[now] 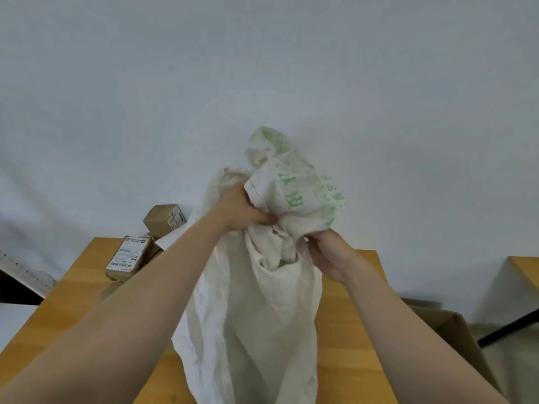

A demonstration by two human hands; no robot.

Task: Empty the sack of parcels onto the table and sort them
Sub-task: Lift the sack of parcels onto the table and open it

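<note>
Sack (pixel 256 301) hangs upright, long axis 12-to-6, above table (pixel 347 330). My left hand (pixel 242 211) and right hand (pixel 326 255) both grip its bunched top; parcels (pixel 128 256) lie at 10.

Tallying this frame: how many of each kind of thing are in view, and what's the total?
White woven sack, green print: 1
Brown labelled parcels: 2
White flat item, mostly hidden: 1
Large cardboard box, at right: 1
Wooden tables: 2
Total: 7
</note>
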